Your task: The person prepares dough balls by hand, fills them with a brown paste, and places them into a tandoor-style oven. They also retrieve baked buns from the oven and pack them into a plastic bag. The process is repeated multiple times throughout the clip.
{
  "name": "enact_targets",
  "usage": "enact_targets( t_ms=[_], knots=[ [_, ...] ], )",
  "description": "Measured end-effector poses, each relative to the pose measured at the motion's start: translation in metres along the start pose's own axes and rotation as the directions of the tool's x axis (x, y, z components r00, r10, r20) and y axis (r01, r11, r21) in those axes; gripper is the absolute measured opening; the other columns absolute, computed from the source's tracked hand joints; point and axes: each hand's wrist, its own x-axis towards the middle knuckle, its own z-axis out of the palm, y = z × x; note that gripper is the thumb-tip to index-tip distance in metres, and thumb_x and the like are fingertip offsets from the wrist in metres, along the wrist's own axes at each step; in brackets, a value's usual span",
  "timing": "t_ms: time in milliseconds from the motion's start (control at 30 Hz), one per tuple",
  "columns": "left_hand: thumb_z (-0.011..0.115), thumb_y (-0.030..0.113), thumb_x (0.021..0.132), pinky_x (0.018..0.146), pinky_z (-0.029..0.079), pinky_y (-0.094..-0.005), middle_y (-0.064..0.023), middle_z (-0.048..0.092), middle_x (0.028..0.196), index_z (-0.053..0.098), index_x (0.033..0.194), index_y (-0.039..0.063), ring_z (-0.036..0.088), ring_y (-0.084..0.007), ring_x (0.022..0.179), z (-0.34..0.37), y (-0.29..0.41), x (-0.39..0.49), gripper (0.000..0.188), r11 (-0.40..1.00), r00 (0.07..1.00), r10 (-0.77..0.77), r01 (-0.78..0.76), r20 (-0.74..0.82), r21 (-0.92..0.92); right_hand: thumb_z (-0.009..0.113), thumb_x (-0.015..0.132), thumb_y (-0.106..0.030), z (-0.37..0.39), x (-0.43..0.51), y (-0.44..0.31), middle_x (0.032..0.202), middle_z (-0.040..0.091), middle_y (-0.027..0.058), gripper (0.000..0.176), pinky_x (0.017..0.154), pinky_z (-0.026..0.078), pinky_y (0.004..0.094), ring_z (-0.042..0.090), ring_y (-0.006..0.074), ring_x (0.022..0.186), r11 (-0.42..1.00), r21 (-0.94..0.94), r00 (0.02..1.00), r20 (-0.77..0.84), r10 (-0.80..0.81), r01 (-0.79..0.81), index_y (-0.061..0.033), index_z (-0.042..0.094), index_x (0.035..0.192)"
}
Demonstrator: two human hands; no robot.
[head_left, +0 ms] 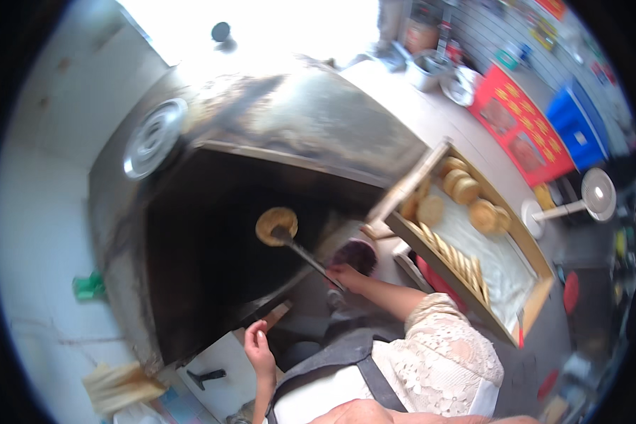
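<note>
My right hand grips the handle of a long metal spatula. A round golden flatbread rests on its head, over the dark opening of a large oven. My left hand is raised at the oven's near edge, fingers loosely bent, with nothing visible in it. Just beyond its fingertips lies a brown wooden piece, partly hidden. To my right, a wooden tray lined with pale cloth holds several round flatbreads and a row of twisted dough sticks.
A metal ringed lid sits on the oven top at left. A dark-handled scraper lies on a white surface beside a folded cloth. Below the tray's near corner stands a purple-rimmed bucket. A red-handled tool touches the tray's rim.
</note>
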Motion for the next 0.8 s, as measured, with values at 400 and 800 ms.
enact_targets(
  t_ms=[400, 800],
  knots=[
    [0.058, 0.004, 0.076, 0.083, 0.043, -0.0383, -0.0145, 0.055, 0.101, 0.058, 0.096, 0.004, 0.051, -0.0343, 0.100, 0.359, -0.008, 0.049, 0.019, 0.646, 0.405, 0.476, -0.763, 0.781, 0.002, 0.047, 0.094, -0.020, -0.189, -0.379, 0.002, 0.080, 0.062, 0.0050, 0.021, 0.057, 0.052, 0.0242, 0.058, 0.0091, 0.063, 0.932, 0.351, 0.766, -0.623, 0.159, 0.093, -0.0024, 0.057, 0.096],
    [0.053, 0.018, 0.078, 0.106, 0.019, -0.0518, -0.0154, 0.028, 0.143, 0.058, 0.111, 0.009, 0.015, -0.0387, 0.135, 0.663, -0.124, 0.106, 0.034, 0.046, 0.368, 0.137, -0.930, 0.920, 0.365, 0.047, 0.095, -0.022, -0.293, -0.369, 0.038, 0.088, 0.063, 0.0101, 0.024, 0.054, 0.053, 0.0261, 0.060, 0.0123, 0.063, 0.705, 0.705, 0.858, -0.407, 0.314, 0.077, -0.0007, 0.054, 0.104]
  ],
)
